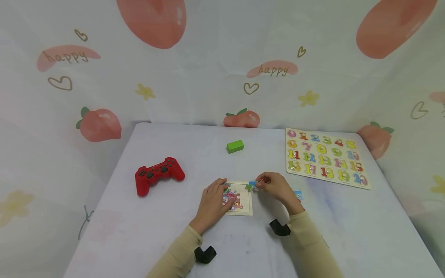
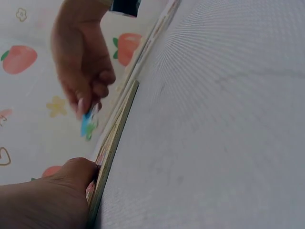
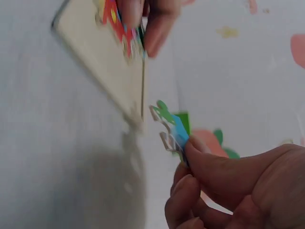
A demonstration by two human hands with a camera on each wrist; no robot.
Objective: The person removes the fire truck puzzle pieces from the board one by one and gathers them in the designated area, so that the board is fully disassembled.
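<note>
A small jigsaw board (image 1: 247, 206) with a pale wooden frame lies on the table, its left part filled with a pink and red picture and its right part bare wood. Across its left side rests my left hand (image 1: 211, 202), fingers extended and thumb over the picture. My right hand (image 1: 276, 188) pinches a blue and green jigsaw piece (image 3: 177, 131) between thumb and fingers. In the head view that piece overlaps the board's far right corner; the right wrist view has it apart from the board, knobbed edge towards it.
Another blue piece (image 1: 298, 194) lies partly hidden behind my right wrist. A number puzzle board (image 1: 332, 160) is at the back right, a green block (image 1: 235, 146) at the back middle. The red game controller (image 1: 158, 175) sits on the left of the white table (image 1: 114, 239).
</note>
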